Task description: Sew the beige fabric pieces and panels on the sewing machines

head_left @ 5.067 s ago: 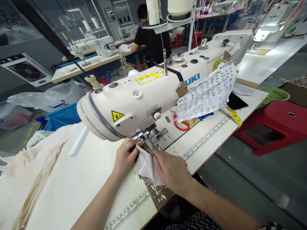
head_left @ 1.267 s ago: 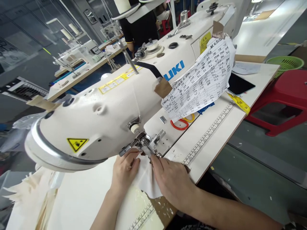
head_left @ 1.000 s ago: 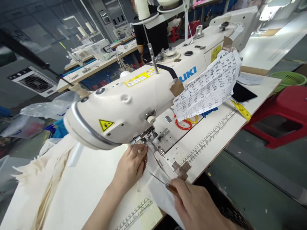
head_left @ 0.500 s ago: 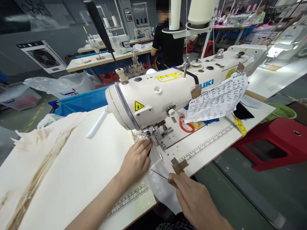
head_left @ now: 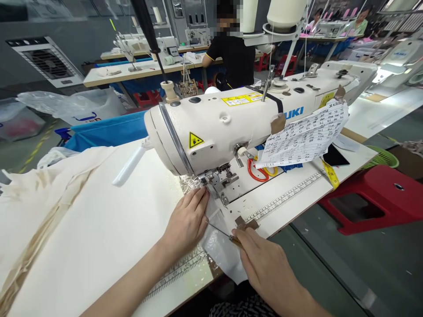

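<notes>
My left hand (head_left: pixel 188 215) is beside the needle area of a white sewing machine (head_left: pixel 205 127), its fingers pressed together on thin, shiny white fabric (head_left: pixel 223 253). What lies under the fingertips is hidden. The fabric runs from the machine's foot (head_left: pixel 206 180) over the table's front edge. In my right hand (head_left: pixel 267 259) is an awl (head_left: pixel 235 241) with a wooden handle and a thin metal shaft. Its tip points left, close to my left thumb and over the fabric.
Red-handled scissors (head_left: pixel 257 172) and a paper sheet with handwriting (head_left: pixel 304 132) are by the machine. Cream cloth (head_left: pixel 53 220) covers the left side of the table. At right are a yellow tape measure (head_left: pixel 330 174) and a red stool (head_left: pixel 373 198). A person in black (head_left: pixel 231 61) sits ahead.
The awl's tip has come up closer to my left thumb, with my right hand slightly higher. My left hand keeps its place by the foot. The view has shifted slightly.
</notes>
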`<state>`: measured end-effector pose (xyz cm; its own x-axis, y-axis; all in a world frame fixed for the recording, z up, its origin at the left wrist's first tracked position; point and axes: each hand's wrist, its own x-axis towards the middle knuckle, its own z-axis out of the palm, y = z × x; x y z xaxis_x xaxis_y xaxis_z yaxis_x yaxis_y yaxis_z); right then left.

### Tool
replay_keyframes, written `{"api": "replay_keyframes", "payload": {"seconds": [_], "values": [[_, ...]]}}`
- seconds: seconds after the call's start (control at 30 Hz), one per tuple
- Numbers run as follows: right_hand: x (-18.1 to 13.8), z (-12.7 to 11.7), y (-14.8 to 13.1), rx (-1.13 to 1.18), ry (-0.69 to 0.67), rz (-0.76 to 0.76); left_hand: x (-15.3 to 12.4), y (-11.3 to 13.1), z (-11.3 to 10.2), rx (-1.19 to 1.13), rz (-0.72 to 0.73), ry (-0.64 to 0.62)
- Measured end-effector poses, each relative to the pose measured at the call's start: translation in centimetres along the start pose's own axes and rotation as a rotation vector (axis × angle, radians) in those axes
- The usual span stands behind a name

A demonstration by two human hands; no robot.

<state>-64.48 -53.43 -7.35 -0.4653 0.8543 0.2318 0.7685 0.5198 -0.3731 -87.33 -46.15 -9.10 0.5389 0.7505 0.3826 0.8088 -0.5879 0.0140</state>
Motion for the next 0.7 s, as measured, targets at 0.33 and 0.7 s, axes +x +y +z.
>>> {"api": "replay_keyframes", "payload": {"seconds": [0.33,0.7], "values": [[1.3,0.1,-0.1,-0.070,-0.012,-0.007,-0.3,1.3,-0.5,0.065,0.023,-0.018],[2.6,-0.1,-0.5,-0.030,-0.088,0.005,-0.3,2.1,-1.2,0.059,0.043,0.002]]}}
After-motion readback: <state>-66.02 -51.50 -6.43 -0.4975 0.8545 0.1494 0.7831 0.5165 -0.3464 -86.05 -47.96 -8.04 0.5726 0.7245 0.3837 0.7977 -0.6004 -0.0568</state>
